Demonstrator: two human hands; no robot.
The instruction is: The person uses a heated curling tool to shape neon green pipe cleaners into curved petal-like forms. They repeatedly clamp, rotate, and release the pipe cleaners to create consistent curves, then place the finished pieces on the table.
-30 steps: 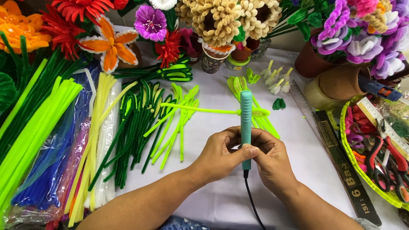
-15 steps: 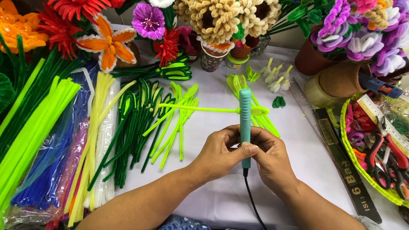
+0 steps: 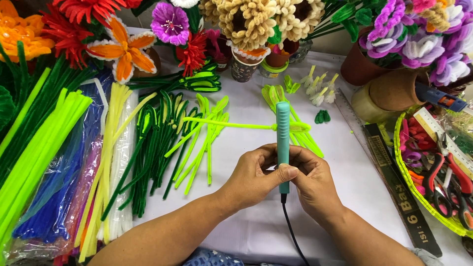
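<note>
Fingers of both hands are curled shut around the lower half of a teal corded hand tool (image 3: 283,143). The left hand (image 3: 253,180) lays its thumb across the front of the handle, and the right hand (image 3: 310,182) wraps it from the other side, so the two grips touch each other. The tool stands upright over the white table (image 3: 246,221), its black cord (image 3: 290,231) running down between the forearms.

Its upper end is closed on a lime-green pipe cleaner (image 3: 226,123) that sticks out level to the left, with more lime-green strands fanned on the table just behind it. If the tool is a heated one, as its cord suggests, a long squeeze could singe the fuzz. A thumb creeping upward could also get too near the working end. With both hands on the tool and none on the strand, it could twist or slip out.

A tug on the cord could swing the tool toward the green stems (image 3: 157,143) to the left. A steel ruler (image 3: 394,182) and a basket (image 3: 401,162) of pliers lie to the right, well apart.
</note>
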